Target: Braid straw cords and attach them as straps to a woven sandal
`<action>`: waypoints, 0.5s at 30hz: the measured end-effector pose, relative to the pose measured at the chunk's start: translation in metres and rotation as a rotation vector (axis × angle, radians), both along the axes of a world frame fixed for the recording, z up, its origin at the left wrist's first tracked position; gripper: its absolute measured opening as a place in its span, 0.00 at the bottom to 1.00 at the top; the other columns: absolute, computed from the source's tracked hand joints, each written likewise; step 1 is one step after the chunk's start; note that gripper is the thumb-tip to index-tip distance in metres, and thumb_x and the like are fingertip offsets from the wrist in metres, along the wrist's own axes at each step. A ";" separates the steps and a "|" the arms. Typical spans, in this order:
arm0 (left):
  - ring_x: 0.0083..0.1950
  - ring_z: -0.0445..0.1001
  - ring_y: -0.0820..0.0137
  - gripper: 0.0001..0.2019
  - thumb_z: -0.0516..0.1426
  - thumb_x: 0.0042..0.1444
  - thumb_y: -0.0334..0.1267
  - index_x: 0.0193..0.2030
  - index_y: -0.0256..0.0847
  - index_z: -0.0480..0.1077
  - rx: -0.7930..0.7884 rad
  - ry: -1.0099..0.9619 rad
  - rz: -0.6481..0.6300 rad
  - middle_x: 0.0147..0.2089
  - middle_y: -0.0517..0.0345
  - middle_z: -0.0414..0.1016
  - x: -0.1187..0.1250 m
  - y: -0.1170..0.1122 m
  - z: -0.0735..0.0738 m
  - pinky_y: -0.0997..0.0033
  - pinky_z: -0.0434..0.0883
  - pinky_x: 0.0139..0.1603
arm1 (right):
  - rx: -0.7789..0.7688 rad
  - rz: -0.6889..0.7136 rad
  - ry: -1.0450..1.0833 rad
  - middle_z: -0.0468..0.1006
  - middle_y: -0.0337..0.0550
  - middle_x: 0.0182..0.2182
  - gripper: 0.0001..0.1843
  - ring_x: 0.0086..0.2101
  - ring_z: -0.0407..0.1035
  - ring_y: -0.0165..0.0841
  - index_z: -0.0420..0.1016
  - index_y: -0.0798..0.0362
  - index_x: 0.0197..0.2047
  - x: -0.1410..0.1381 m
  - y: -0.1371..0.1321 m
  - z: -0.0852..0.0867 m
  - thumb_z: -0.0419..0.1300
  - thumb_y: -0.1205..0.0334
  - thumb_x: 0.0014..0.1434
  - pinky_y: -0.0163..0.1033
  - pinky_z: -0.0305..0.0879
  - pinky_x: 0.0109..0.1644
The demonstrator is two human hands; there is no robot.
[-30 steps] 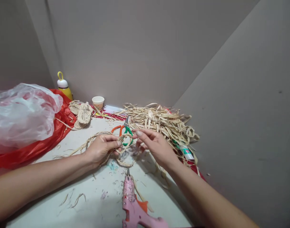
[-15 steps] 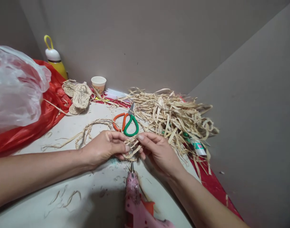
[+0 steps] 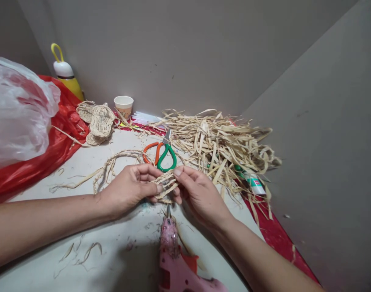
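Between my two hands is a braided straw cord [image 3: 167, 181], looped back on itself in several strands. My left hand [image 3: 130, 187] pinches its left side, thumb on top. On its right side, my right hand [image 3: 197, 190] closes thumb and fingers on the strands. A length of the braid [image 3: 112, 159] curves over the table to the left, behind my left wrist. Just below the held loops, the metal nozzle of a pink glue gun [image 3: 170, 243] points up toward them. Scissors [image 3: 165, 155] with one orange and one green handle lie right behind my fingers.
A heap of dry straw strips [image 3: 221, 142] covers the back right, with a white-and-green bottle [image 3: 254, 184] under its edge. Coiled braid pieces [image 3: 98, 121], a paper cup [image 3: 123, 106], a yellow bottle [image 3: 70, 83], white sticks [image 3: 145, 118] and plastic bags [image 3: 18, 117] stand at the back left.
The held braid strands have drawn closer together and flatter between my fingers. Both hands keep their grip. The view has shifted slightly.
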State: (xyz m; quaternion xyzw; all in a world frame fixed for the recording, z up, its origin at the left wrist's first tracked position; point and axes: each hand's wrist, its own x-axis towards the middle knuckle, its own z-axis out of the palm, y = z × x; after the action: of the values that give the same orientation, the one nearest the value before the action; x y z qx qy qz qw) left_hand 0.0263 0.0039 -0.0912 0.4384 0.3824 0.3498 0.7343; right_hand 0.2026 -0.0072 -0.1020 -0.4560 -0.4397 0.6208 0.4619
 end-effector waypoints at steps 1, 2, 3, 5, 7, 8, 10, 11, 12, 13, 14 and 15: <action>0.24 0.68 0.79 0.11 0.65 0.46 0.30 0.36 0.34 0.71 -0.005 0.003 0.015 0.24 0.64 0.72 0.000 -0.001 0.000 0.78 0.69 0.29 | -0.004 0.009 0.006 0.69 0.32 0.15 0.16 0.15 0.60 0.22 0.70 0.54 0.27 0.000 0.000 0.001 0.65 0.50 0.56 0.27 0.58 0.21; 0.24 0.69 0.79 0.11 0.65 0.46 0.31 0.36 0.34 0.71 -0.011 0.004 0.026 0.24 0.64 0.72 0.000 -0.001 -0.001 0.77 0.70 0.30 | -0.004 0.014 0.008 0.70 0.32 0.14 0.17 0.14 0.60 0.22 0.70 0.54 0.27 0.001 0.001 0.001 0.66 0.50 0.55 0.28 0.58 0.21; 0.25 0.70 0.79 0.11 0.66 0.45 0.31 0.36 0.34 0.71 -0.018 0.004 0.035 0.24 0.64 0.72 0.000 -0.001 -0.001 0.76 0.71 0.31 | -0.004 0.016 0.005 0.70 0.33 0.14 0.17 0.15 0.61 0.22 0.71 0.54 0.27 0.001 0.001 0.003 0.66 0.49 0.54 0.28 0.58 0.21; 0.25 0.70 0.78 0.12 0.66 0.45 0.31 0.36 0.34 0.71 -0.032 0.002 0.041 0.25 0.63 0.73 0.000 -0.002 -0.002 0.76 0.71 0.31 | -0.005 0.018 -0.005 0.71 0.33 0.15 0.17 0.15 0.61 0.22 0.73 0.55 0.27 0.003 0.002 0.005 0.68 0.49 0.52 0.28 0.60 0.21; 0.25 0.69 0.79 0.12 0.66 0.44 0.31 0.37 0.34 0.71 -0.034 -0.001 0.034 0.24 0.64 0.72 0.000 -0.002 -0.001 0.75 0.71 0.31 | -0.002 0.028 -0.027 0.72 0.34 0.16 0.17 0.15 0.62 0.23 0.73 0.55 0.28 0.004 0.002 0.007 0.70 0.50 0.50 0.29 0.60 0.21; 0.25 0.68 0.79 0.12 0.65 0.45 0.31 0.37 0.34 0.70 -0.028 0.000 0.024 0.24 0.64 0.72 0.000 -0.003 -0.001 0.75 0.70 0.31 | 0.002 0.033 -0.044 0.72 0.34 0.16 0.17 0.15 0.62 0.23 0.73 0.56 0.28 0.005 0.003 0.007 0.70 0.50 0.49 0.28 0.60 0.21; 0.25 0.68 0.78 0.12 0.64 0.46 0.30 0.38 0.34 0.70 0.002 0.019 -0.006 0.25 0.64 0.71 0.001 -0.004 -0.001 0.76 0.69 0.30 | 0.012 0.035 -0.073 0.71 0.33 0.15 0.18 0.15 0.62 0.22 0.72 0.56 0.26 0.005 0.002 0.006 0.70 0.50 0.50 0.28 0.59 0.21; 0.25 0.68 0.78 0.12 0.64 0.46 0.30 0.38 0.34 0.70 0.030 0.036 -0.016 0.25 0.63 0.72 0.001 -0.004 -0.001 0.76 0.68 0.30 | 0.013 0.029 -0.079 0.70 0.33 0.15 0.18 0.15 0.61 0.22 0.71 0.56 0.26 0.005 0.001 0.005 0.69 0.49 0.51 0.28 0.58 0.20; 0.26 0.68 0.78 0.12 0.64 0.47 0.30 0.39 0.34 0.70 0.062 0.055 -0.020 0.27 0.63 0.72 0.001 -0.005 -0.001 0.77 0.67 0.30 | 0.011 0.020 -0.077 0.69 0.32 0.14 0.18 0.15 0.60 0.21 0.71 0.55 0.27 0.004 0.001 0.004 0.68 0.49 0.51 0.27 0.57 0.20; 0.27 0.68 0.78 0.12 0.63 0.48 0.29 0.40 0.34 0.70 0.097 0.071 -0.019 0.28 0.62 0.73 0.001 -0.005 -0.001 0.77 0.66 0.30 | 0.008 0.010 -0.067 0.68 0.31 0.14 0.18 0.14 0.59 0.21 0.70 0.55 0.27 0.004 0.000 0.003 0.68 0.49 0.52 0.27 0.56 0.20; 0.29 0.69 0.78 0.12 0.63 0.48 0.29 0.41 0.34 0.70 0.132 0.080 -0.016 0.30 0.61 0.73 0.001 -0.006 -0.001 0.77 0.66 0.31 | 0.008 0.003 -0.053 0.68 0.30 0.14 0.18 0.14 0.58 0.20 0.69 0.55 0.27 0.003 -0.001 0.001 0.68 0.49 0.53 0.26 0.56 0.19; 0.31 0.69 0.78 0.13 0.63 0.49 0.29 0.42 0.35 0.70 0.160 0.085 -0.009 0.32 0.60 0.74 0.001 -0.007 0.000 0.77 0.66 0.33 | 0.012 -0.004 -0.038 0.67 0.30 0.14 0.18 0.14 0.58 0.20 0.69 0.55 0.27 0.002 -0.002 0.000 0.67 0.49 0.53 0.26 0.55 0.19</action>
State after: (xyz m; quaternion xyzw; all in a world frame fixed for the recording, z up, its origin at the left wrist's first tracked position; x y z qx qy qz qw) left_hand 0.0271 -0.0030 -0.0917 0.5118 0.3821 0.3570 0.6816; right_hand 0.2047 -0.0090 -0.1015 -0.4657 -0.4513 0.6085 0.4573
